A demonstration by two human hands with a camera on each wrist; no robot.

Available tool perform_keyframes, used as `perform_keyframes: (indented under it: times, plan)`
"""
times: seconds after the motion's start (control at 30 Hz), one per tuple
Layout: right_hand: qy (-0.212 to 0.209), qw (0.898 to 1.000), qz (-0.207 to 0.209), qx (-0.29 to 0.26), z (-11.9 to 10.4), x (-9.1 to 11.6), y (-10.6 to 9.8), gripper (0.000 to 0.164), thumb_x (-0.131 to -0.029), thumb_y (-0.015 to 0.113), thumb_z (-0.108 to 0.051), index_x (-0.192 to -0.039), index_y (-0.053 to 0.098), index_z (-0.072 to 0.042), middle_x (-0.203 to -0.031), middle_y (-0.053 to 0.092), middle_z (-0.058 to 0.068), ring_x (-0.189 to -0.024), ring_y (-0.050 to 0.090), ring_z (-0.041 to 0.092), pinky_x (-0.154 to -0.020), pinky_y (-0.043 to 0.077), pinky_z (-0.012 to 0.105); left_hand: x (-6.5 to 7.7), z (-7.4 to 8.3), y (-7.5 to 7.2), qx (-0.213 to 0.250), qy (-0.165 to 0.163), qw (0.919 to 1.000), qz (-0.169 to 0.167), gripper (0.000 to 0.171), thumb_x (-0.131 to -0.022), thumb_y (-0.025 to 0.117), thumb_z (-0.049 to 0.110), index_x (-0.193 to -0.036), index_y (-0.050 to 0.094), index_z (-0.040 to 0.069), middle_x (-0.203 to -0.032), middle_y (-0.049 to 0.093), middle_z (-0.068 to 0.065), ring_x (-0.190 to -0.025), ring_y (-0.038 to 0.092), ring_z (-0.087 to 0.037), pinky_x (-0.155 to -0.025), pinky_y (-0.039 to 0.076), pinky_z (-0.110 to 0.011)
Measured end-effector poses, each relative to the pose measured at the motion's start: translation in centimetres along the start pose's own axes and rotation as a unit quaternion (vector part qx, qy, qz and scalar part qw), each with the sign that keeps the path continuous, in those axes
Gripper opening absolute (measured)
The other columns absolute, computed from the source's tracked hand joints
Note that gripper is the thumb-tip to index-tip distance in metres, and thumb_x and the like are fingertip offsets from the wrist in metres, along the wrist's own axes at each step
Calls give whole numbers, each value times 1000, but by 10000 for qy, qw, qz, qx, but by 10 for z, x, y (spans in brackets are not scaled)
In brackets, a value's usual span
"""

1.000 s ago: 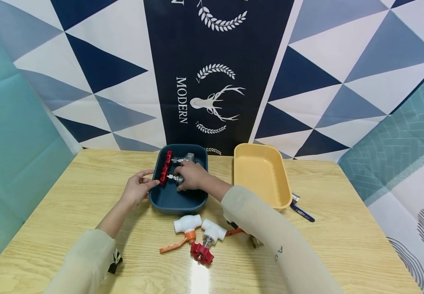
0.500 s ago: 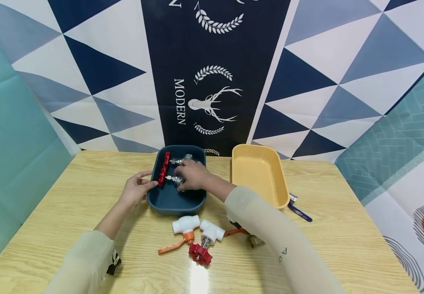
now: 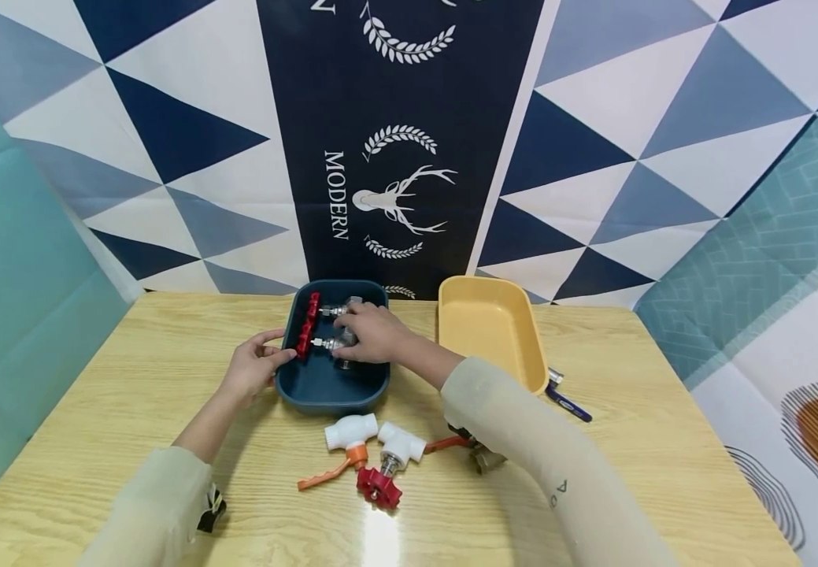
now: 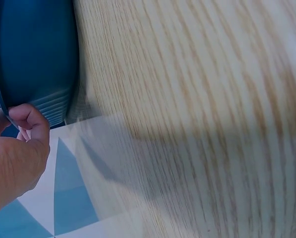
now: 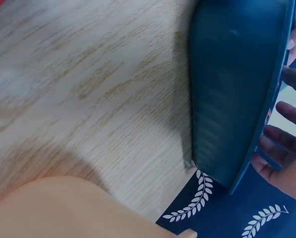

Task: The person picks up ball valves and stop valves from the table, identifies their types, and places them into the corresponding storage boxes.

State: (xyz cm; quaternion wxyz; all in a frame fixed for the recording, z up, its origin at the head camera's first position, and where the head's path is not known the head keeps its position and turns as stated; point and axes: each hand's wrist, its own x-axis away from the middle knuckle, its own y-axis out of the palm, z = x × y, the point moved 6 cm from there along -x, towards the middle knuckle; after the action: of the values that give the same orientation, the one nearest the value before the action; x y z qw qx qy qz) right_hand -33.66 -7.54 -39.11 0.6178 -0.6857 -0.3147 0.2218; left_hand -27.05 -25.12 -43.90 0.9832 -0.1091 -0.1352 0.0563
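Note:
Two metal valves (image 3: 325, 343) with red handwheels (image 3: 308, 327) lie side by side in a dark blue bin (image 3: 331, 398), wheels toward its left wall. My left hand (image 3: 251, 367) pinches the bin's left rim, thumb on the inside; the left wrist view shows the same hand (image 4: 19, 153) at the rim. Over the valve bodies is my right hand (image 3: 375, 335), fingers and thumb spread to either side of the nearer one and part of that body showing between them. In the right wrist view, separated fingers of this hand (image 5: 286, 139) reach past the rim.
A yellow bin (image 3: 483, 323) stands to the right, with a blue-handled valve (image 3: 568, 402) beside it. In front are a white valve with an orange lever (image 3: 352, 433), a white valve with a red wheel (image 3: 401, 446) and a red-levered brass valve (image 3: 485, 459), partly under the right sleeve.
My right hand has shifted slightly right relative to the bin, and more of the nearer valve shows beneath it. The left hand stays on the rim. The whole view has drifted a little.

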Motion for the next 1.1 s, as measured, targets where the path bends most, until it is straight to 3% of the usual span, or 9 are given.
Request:
perform_keyframes:
  times: [0.47, 0.67, 1.1]
  plan:
    - [-284, 9978, 386, -466, -5, 23, -18, 44, -88, 59, -47, -121, 62, -18, -125, 54, 5, -115, 52, 21, -97, 44, 38, 4, 3, -1, -124, -18, 9999, -26, 54, -92, 60, 17, -140, 39, 6, -89, 52, 1, -63, 51, -6, -53, 47, -20]
    - [-388, 9957, 449, -704, -4, 33, -20, 42, -89, 60, -44, -121, 62, -18, -122, 56, 5, -111, 53, 19, -95, 45, 37, 6, 6, 2, 93, 13, 9999, -144, 55, -92, 60, 15, -141, 37, 4, -86, 53, 3, -60, 53, -3, -52, 47, -20]
    - [-284, 9898, 514, -1296, 0, 56, -22, 47, -85, 64, -44, -123, 61, -16, -121, 57, 8, -111, 53, 22, -96, 44, 36, 5, 4, 2, -32, 20, 9999, -113, 53, -92, 58, 15, -141, 38, 6, -87, 53, 2, -60, 52, -5, -53, 47, -20]
